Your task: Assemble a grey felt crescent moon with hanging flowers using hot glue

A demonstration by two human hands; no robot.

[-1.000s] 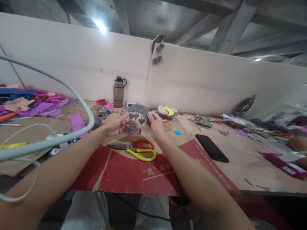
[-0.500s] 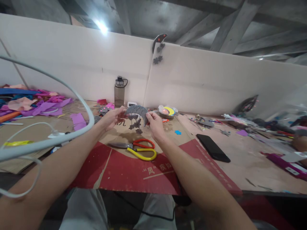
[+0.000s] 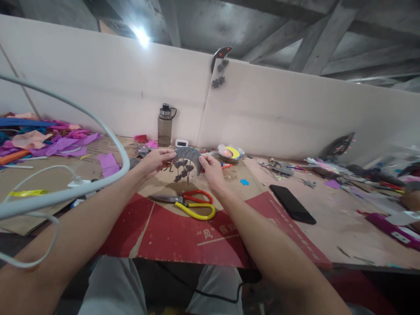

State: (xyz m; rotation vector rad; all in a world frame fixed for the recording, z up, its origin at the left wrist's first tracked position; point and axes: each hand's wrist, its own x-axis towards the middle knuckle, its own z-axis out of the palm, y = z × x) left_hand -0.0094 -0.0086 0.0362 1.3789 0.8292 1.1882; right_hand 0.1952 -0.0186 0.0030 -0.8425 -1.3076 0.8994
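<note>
Between my two hands, above the table, is a grey crescent-shaped felt ornament (image 3: pixel 188 154) with small dark heart and flower shapes hanging from it on strings. My left hand (image 3: pixel 158 161) pinches its left end. The right end is gripped by the thumb and fingers of my right hand (image 3: pixel 211 169). Below the ornament lie scissors (image 3: pixel 185 202) with one red and one yellow handle loop, blades pointing left, on red and brown cardboard (image 3: pixel 170 240).
A black phone (image 3: pixel 291 204) lies to the right, a magenta tool (image 3: pixel 390 227) beyond it. A water bottle (image 3: pixel 164 127) stands by the white partition (image 3: pixel 98 78). Coloured felt scraps (image 3: pixel 49 140) pile up at the left behind a pale curved tube (image 3: pixel 111 135). A similar crescent ornament (image 3: pixel 219 59) hangs on the partition.
The hanging shapes have swung left under the crescent. Both hands keep their hold at its ends, nearly in the same place. The view has shifted slightly.
</note>
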